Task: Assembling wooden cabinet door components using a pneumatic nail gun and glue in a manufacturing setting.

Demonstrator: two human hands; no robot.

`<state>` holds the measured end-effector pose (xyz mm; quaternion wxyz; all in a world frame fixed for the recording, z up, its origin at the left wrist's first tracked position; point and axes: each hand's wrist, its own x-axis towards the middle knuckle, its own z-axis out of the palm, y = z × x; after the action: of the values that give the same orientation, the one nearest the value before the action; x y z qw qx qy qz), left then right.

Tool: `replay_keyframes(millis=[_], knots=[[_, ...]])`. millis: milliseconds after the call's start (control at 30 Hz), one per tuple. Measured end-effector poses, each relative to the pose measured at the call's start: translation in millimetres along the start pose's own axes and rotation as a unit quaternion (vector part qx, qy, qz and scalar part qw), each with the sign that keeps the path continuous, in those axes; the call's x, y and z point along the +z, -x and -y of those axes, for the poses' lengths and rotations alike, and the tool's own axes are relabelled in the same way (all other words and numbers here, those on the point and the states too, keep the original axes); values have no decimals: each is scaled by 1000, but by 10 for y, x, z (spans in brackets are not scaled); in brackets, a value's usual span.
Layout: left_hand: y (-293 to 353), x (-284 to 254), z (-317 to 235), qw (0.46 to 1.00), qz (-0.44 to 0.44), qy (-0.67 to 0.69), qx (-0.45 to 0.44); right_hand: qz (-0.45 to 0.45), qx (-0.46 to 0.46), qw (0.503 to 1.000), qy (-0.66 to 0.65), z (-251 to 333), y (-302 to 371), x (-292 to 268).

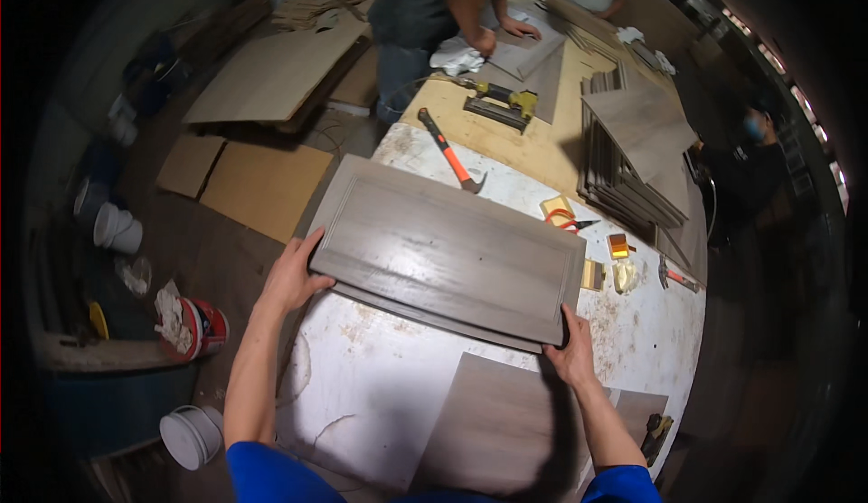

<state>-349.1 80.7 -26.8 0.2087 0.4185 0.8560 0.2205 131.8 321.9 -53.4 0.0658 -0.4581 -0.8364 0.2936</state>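
Head view shows two bare hands gripping one grey wood-grain cabinet door (449,254) that lies flat across a white-topped bench (380,385). A second, thinner panel edge (425,315) peeks out directly beneath the door along its near side. Left hand (291,279) clamps the door's left short end, fingers over the top corner, thumb along the edge. Right hand (571,351) clamps the near right corner, fingers curled on the edge. So the door spans between the two grips, tilted slightly, its far corner pointing toward the upper left.

One flat grey panel (497,422) lies on the bench just in front of the door, between the forearms. One orange-handled hammer (449,153) rests beyond the door, well apart from both hands. One pair of orange-handled scissors (565,222) lies near the door's far right corner. One nail gun (495,103) sits farther back on the plywood sheet. One stack of grey panels (624,173) stands at the right. Three other people stand around the bench's far end. On the floor at left, a red bucket (201,327) and several white tubs (117,229).
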Motion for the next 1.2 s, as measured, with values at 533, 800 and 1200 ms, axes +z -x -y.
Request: replay_keyframes(millis=[533, 800, 1200], knots=[[-80, 168, -75, 992, 21, -123, 34, -42, 54, 996, 64, -31, 304, 135], [226, 451, -741, 927, -54, -341, 146, -52, -39, 996, -57, -437, 389, -218], [1895, 2923, -2419, 968, 28, -110, 224, -14, 176, 751, -637, -645, -2034, -1422]])
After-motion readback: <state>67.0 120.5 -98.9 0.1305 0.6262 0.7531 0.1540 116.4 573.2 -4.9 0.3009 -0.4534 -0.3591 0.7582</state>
